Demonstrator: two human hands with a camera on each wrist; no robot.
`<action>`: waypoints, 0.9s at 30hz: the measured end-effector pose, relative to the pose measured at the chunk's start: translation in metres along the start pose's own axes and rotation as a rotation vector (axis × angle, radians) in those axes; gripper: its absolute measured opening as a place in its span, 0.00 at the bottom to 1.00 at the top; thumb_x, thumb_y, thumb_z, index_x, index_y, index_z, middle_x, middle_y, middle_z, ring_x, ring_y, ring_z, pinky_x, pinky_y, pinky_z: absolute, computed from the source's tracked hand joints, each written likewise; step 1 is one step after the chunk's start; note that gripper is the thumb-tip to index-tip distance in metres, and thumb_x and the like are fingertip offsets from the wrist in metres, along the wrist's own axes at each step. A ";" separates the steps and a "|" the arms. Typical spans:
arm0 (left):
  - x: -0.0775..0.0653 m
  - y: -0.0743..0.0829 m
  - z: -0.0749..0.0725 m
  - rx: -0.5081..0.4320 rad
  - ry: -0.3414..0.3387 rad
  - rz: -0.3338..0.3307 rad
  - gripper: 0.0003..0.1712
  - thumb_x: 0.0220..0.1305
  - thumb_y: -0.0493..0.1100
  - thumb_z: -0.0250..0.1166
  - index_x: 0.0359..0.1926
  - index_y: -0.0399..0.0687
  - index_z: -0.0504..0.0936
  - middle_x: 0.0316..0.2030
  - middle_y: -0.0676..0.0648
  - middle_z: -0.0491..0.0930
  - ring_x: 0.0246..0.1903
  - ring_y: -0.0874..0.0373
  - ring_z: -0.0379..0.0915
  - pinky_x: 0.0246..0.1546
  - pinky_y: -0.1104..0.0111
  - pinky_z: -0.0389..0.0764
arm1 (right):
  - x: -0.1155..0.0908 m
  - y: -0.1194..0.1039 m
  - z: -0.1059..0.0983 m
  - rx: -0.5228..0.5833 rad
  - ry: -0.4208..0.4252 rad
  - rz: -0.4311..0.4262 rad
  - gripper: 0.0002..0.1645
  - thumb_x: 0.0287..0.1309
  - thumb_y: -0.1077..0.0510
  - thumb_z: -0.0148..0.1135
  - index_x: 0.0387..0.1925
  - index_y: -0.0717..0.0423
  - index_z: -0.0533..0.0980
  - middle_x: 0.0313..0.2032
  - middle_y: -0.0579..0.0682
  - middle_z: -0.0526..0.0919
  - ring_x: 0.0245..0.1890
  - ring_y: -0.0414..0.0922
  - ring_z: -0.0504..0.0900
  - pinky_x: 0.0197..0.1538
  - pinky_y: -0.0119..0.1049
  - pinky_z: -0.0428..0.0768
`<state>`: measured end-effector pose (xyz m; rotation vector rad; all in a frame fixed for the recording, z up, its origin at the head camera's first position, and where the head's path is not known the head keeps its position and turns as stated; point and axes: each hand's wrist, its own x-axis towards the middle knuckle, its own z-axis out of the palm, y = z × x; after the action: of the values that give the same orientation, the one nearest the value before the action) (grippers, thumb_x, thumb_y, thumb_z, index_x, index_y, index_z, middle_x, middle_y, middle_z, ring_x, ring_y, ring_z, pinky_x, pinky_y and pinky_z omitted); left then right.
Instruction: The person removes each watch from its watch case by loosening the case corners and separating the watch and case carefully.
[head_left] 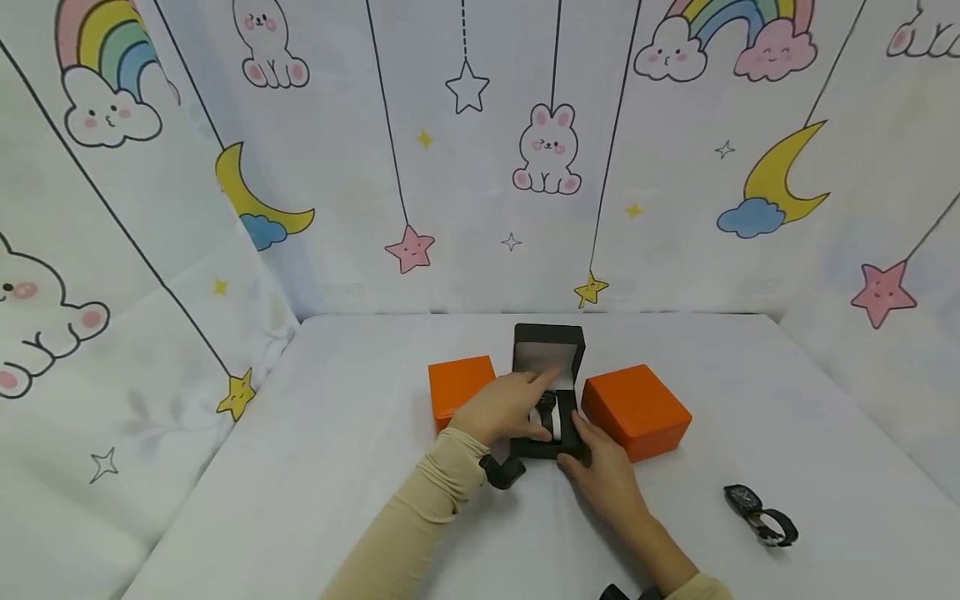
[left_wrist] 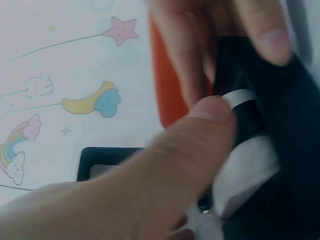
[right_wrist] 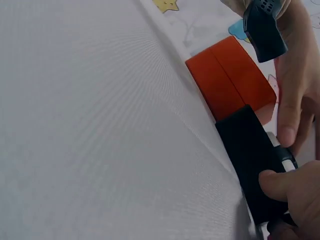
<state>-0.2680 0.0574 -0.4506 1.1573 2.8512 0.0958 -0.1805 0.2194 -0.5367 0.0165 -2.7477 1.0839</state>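
Note:
A black watch box (head_left: 527, 448) stands on the table with its lid raised at the back. Inside it lies a black watch (head_left: 547, 403) on a white cushion (left_wrist: 252, 172). My left hand (head_left: 504, 407) reaches over the box from the left, its thumb at the strap and cushion and its fingers toward the watch's far end; the palm hides part of the watch. At the box's right front corner my right hand (head_left: 603, 471) grips the box, thumb on the front wall and fingers along the right side. In the right wrist view the right thumb (right_wrist: 276, 184) presses the box's outer wall.
An orange box (head_left: 459, 385) is close to the left of the watch box, partly behind my left hand. Another orange box (head_left: 637, 408) sits just right of it. A second black watch (head_left: 761, 515) lies on the white table at the right. Patterned cloth (head_left: 480, 183) hangs behind.

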 end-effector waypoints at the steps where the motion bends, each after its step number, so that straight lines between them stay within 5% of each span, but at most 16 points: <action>1: 0.000 -0.001 0.003 0.002 -0.010 0.001 0.57 0.49 0.64 0.69 0.74 0.56 0.50 0.62 0.50 0.73 0.55 0.57 0.75 0.57 0.66 0.74 | 0.000 -0.001 0.000 -0.007 0.006 -0.004 0.44 0.50 0.56 0.71 0.68 0.58 0.63 0.63 0.60 0.70 0.64 0.57 0.69 0.63 0.53 0.68; 11: 0.008 -0.007 0.011 0.059 -0.002 0.059 0.46 0.51 0.59 0.71 0.69 0.55 0.64 0.54 0.54 0.79 0.43 0.60 0.78 0.50 0.67 0.78 | 0.004 0.001 -0.002 -0.045 0.037 -0.038 0.41 0.51 0.55 0.71 0.64 0.66 0.66 0.61 0.63 0.72 0.61 0.58 0.72 0.60 0.52 0.71; 18: 0.012 -0.009 0.012 0.075 0.002 0.075 0.41 0.50 0.58 0.72 0.64 0.54 0.71 0.54 0.55 0.79 0.47 0.59 0.76 0.51 0.65 0.76 | 0.004 0.000 -0.004 -0.039 0.025 -0.021 0.41 0.52 0.54 0.69 0.64 0.66 0.65 0.60 0.63 0.73 0.61 0.58 0.73 0.59 0.52 0.72; 27: 0.010 -0.012 0.010 0.087 0.043 0.059 0.49 0.46 0.59 0.73 0.68 0.50 0.65 0.60 0.50 0.73 0.57 0.55 0.68 0.62 0.66 0.68 | 0.002 0.000 -0.004 -0.045 0.009 -0.040 0.42 0.52 0.51 0.69 0.64 0.67 0.66 0.61 0.62 0.72 0.61 0.58 0.72 0.59 0.51 0.72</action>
<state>-0.2827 0.0556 -0.4623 1.2718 2.8853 -0.0009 -0.1819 0.2218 -0.5336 0.0590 -2.7508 1.0086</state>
